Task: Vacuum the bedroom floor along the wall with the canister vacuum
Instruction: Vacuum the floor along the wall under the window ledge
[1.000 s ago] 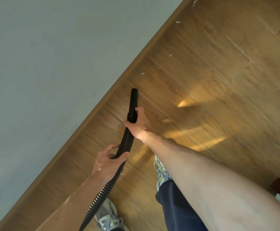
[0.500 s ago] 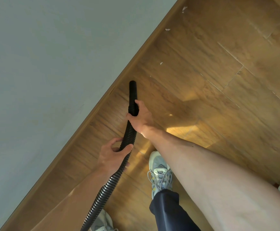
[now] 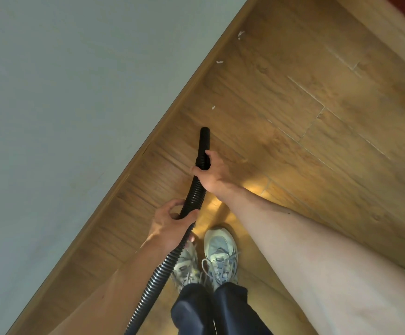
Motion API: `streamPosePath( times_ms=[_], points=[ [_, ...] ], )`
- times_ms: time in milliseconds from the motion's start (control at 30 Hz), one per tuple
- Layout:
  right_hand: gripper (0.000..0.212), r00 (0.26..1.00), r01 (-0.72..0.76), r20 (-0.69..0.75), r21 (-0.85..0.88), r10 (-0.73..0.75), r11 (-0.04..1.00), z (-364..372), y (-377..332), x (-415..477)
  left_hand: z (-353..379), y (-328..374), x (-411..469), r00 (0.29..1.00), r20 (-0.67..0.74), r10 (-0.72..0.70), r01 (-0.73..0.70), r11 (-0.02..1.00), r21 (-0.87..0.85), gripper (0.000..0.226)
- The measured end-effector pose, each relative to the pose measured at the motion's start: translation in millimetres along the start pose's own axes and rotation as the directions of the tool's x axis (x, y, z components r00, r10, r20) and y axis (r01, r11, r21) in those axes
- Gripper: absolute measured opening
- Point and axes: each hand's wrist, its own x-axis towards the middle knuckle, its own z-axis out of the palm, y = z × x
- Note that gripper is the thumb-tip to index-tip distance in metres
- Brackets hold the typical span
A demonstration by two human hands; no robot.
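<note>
I hold the black ribbed hose (image 3: 165, 264) in both hands, out in front of me and above the wooden floor (image 3: 293, 112). My right hand (image 3: 212, 174) is the forward one. Its fingers (image 3: 210, 154) curl round the hose at the thick collar where the ribs end and the smooth nozzle (image 3: 204, 141) begins, with my thumb on the left side of the collar. My left hand (image 3: 170, 223) grips the hose further back. There the thumb lies across the top of the ribs and the other fingers wrap under and round them, so both hands are closed tight on it.

From my left hand the hose runs down past my left shoe (image 3: 187, 264) and out of the bottom of the view. The nozzle points away from me, with its open tip near the brown skirting board (image 3: 172, 110) that runs along the foot of the pale grey wall (image 3: 76, 93). I cannot tell whether the tip touches the floor or hangs just above it.

Ahead of the nozzle a few small white scraps lie on the boards close to the skirting. One (image 3: 213, 107) is near the tip, another (image 3: 219, 61) is further along, and a third (image 3: 240, 35) lies beyond that.

My right shoe (image 3: 220, 252) stands just beside the left, both toes pointing along the wall, under dark trouser legs (image 3: 220, 308). A patch of warm light (image 3: 254, 189) falls on the floor below my right wrist.
</note>
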Motion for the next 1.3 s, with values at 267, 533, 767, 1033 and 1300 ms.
streamPosePath(
  times_ms=[267,533,767,1033,1300],
  points=[
    [0.068,1.0,-0.016,0.024,0.085,0.014,0.996,4,-16,-1,-16,11,-3,1.0,0.005,0.009,-0.009,0.999,-0.033,0.035],
    [0.078,0.989,-0.144,0.082,0.316,0.124,0.938,12,-27,0,-30,23,-1,1.0,-0.02,0.023,-0.023,1.0,0.003,0.037],
    [0.082,0.987,-0.154,0.102,0.387,0.124,0.909,6,-23,15,-25,36,16,1.0,-0.001,0.001,-0.001,1.0,-0.017,0.034],
    [0.078,0.984,-0.148,0.156,0.447,0.086,0.882,-11,-18,38,-6,47,34,1.0,0.007,-0.027,0.027,0.997,-0.067,0.024],
    [0.072,0.992,-0.097,0.117,0.392,0.054,0.915,-35,-25,61,26,64,53,0.999,-0.006,-0.045,0.044,0.991,-0.127,0.023]
  ],
)
